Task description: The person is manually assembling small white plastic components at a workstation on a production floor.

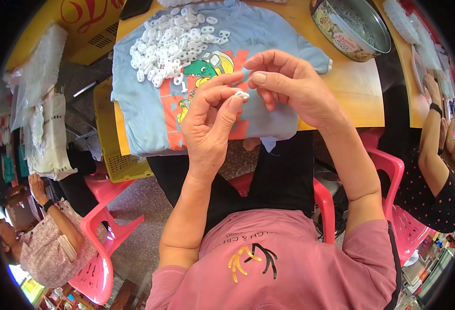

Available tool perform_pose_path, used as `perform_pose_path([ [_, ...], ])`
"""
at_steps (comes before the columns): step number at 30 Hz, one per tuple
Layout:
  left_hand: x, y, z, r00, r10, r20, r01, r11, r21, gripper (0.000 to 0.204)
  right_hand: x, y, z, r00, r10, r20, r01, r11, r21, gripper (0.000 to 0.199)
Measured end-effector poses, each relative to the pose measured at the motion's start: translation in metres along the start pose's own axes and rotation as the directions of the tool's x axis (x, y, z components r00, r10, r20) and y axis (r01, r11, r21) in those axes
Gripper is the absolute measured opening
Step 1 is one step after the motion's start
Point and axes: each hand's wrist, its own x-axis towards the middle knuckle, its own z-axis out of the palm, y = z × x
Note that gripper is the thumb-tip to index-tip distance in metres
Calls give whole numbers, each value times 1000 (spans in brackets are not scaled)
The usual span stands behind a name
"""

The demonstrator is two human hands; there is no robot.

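Note:
Over a light blue T-shirt (139, 124) spread on the table, my left hand (207, 124) pinches a small white plastic piece (243, 95) between thumb and forefinger. My right hand (294, 85) hovers just to the right of it, fingers bent and apart, with nothing visible in them. A heap of small white oval plastic pieces (173, 44), many with two holes, lies on the shirt beyond my left hand. One loose white T-shaped bit (184, 87) rests at the near edge of the heap, by the shirt's dinosaur print. My fingers partly cover the held piece.
A large oval tin (341, 44) with small clear bits inside stands at the far right of the wooden table (359, 95). Left of the table is a yellow plastic crate (119, 164). People sit on pink chairs to the left and right; plastic bags (41, 72) hang at the left.

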Motion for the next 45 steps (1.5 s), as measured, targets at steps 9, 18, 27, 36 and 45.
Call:
perform_pose_path([
  [9, -1, 0, -2, 1000, -7, 5, 7, 1000, -10, 9, 2, 16, 8, 1000, -23, -12, 24, 993, 119, 25],
  [18, 1, 1, -1, 998, 7, -69, -19, 985, -171, 11, 0, 22, 22, 984, -129, -120, 129, 992, -6, 23],
  [27, -2, 0, -2, 993, -89, -78, 82, 993, -84, 13, -3, 24, 28, 978, -179, -107, 179, 984, -9, 21],
  [36, -1, -1, -2, 996, -61, -64, 58, 997, -40, 13, -5, 26, 28, 983, -176, -60, 172, 983, -69, 20],
  [45, -3, -1, -2, 994, -72, -79, 72, 997, 3, 13, -4, 23, 31, 980, -183, -74, 177, 980, -87, 19],
])
